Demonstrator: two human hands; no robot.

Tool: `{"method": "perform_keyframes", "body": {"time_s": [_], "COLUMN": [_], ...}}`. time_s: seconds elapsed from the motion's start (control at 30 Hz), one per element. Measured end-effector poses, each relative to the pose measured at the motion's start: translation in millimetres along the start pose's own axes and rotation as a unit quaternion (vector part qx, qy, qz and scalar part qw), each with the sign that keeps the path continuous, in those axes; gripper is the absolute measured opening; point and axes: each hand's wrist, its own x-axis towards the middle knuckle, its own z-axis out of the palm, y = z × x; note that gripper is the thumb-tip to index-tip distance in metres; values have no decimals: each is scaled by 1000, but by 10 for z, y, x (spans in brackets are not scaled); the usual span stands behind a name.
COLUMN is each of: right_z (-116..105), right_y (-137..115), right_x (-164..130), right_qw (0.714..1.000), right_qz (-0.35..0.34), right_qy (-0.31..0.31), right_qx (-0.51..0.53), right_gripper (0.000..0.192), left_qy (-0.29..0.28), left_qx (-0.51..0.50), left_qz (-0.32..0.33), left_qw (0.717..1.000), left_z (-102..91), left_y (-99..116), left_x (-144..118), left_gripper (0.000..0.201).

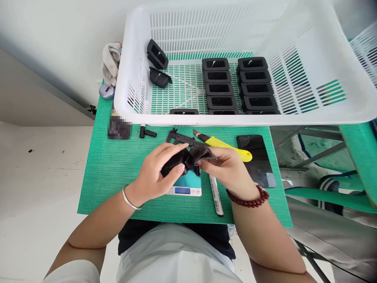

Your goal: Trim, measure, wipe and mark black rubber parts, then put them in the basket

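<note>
Fingers [176, 169] of both hands pinch black part [188, 159] (above scale [188, 188]).

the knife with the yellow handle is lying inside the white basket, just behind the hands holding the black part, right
Not quite. The knife with the yellow handle lies on the green mat, in front of the white basket and outside it, as the head view shows. It is just behind the left hand and right hand, which do hold the black part.

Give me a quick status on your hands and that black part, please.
Left hand and right hand both gripping black part. Held above scale. Nothing obstructing.
</note>
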Motion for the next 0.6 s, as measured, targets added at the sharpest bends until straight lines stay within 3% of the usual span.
{"method": "perform_keyframes", "body": {"time_s": [0.13, 0.33, 0.6], "right_z": [71, 163, 208], "right_y": [-25, 8, -5], "right_x": [-17, -30, -70], "right_qw": [998, 997, 999], "right_qz": [28, -15, -7], "right_qy": [-9, 9, -25], "right_qx": [-48, -69, -44], "right_gripper": [14, 12, 11], "left_qy": [28, 30, 114], "left_qx": [9, 27, 42], "left_qz": [11, 78, 7], "left_qw": [1000, 996, 993], "left_z": [17, 47, -63], "left_y": [8, 7, 19], "left_x": [-19, -18, -15], "left_gripper": [29, 18, 16]}}
